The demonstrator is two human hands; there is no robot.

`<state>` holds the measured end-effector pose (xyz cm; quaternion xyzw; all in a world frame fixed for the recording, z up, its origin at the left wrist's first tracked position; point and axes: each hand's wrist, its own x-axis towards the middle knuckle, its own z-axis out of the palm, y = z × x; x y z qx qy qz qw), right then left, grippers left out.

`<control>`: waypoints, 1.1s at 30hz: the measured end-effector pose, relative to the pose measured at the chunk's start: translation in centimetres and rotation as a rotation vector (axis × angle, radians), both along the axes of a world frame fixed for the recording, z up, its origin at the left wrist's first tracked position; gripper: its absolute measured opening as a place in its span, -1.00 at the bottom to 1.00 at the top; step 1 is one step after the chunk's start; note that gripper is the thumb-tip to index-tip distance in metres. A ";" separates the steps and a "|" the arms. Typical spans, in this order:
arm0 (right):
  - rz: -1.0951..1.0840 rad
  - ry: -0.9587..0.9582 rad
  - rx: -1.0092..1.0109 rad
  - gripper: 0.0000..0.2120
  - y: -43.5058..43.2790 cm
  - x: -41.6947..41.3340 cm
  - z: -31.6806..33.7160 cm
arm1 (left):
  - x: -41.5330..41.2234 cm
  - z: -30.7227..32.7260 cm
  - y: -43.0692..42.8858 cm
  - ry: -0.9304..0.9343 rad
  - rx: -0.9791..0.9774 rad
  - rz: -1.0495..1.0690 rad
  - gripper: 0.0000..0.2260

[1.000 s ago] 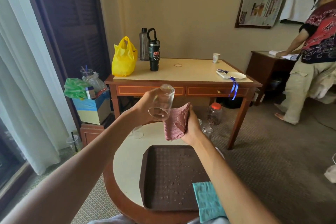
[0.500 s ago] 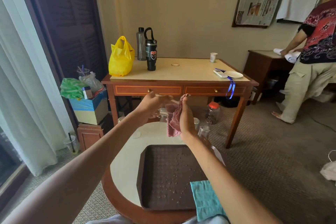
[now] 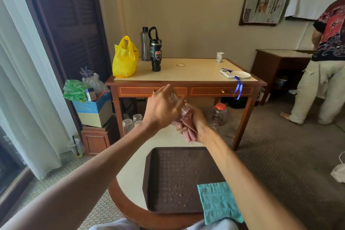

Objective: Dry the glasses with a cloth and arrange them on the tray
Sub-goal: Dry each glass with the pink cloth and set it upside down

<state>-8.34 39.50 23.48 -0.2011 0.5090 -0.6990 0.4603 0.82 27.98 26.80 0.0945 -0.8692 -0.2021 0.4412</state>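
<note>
**Above the round table (image 3: 128, 172), a glass (image 3: 176, 98) is getting wiped with a pink cloth (image 3: 187, 124)**

Over the table's far edge, just beyond the brown tray (image 3: 149, 177), the left hand (image 3: 162, 107) is gripping the clear glass. Its fingers are curling round the glass wall while the index finger is pointing up. The glass is tilting in the air, clear of both table and tray. The right hand (image 3: 200, 123) is clenching the bunched cloth and pressing it against the glass. Some pink is showing through the clear wall, though how far the cloth is reaching inside cannot be told.

The tray is lying flat on the table nearer the person, with water droplets (image 3: 177, 183) dotting its textured floor. A teal cloth (image 3: 218, 202) is draping over the tray's near right corner and hanging past the table edge. More clear glasses (image 3: 127, 125) are standing close together just behind the left wrist.

Behind them, a wooden desk (image 3: 186, 80) is carrying a yellow plastic bag (image 3: 124, 59) and a black tumbler (image 3: 156, 56). Another person (image 3: 324, 73) is standing at the far right.
</note>
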 end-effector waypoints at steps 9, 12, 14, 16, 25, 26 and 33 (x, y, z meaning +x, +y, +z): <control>-0.268 0.254 -0.031 -0.35 -0.5 1.0 1.0 | -0.8 -1.7 -0.7 0.048 0.467 -0.119 -0.74; -0.501 0.716 0.027 -0.37 -1.6 0.9 0.1 | -1.5 -0.9 0.0 -0.053 1.123 -0.087 -0.72; -0.568 0.758 0.009 -0.38 -1.6 1.2 -0.1 | -1.7 -0.4 0.0 -0.091 1.230 -0.060 -0.67; -0.524 0.687 -0.035 -0.35 -1.2 1.5 0.4 | -1.8 -0.1 0.0 -0.117 1.099 0.003 -0.46; 0.182 0.061 0.022 -0.53 0.8 -1.0 1.5 | 1.0 0.2 0.3 0.150 -0.343 -0.164 -0.81; 0.160 0.042 0.024 -0.51 0.6 -1.0 1.4 | 1.0 0.4 0.1 0.123 -0.335 -0.158 -0.81; -0.410 0.518 -0.067 -0.34 -1.4 1.0 1.7 | -0.4 0.8 -0.4 -0.062 0.729 -0.157 -0.72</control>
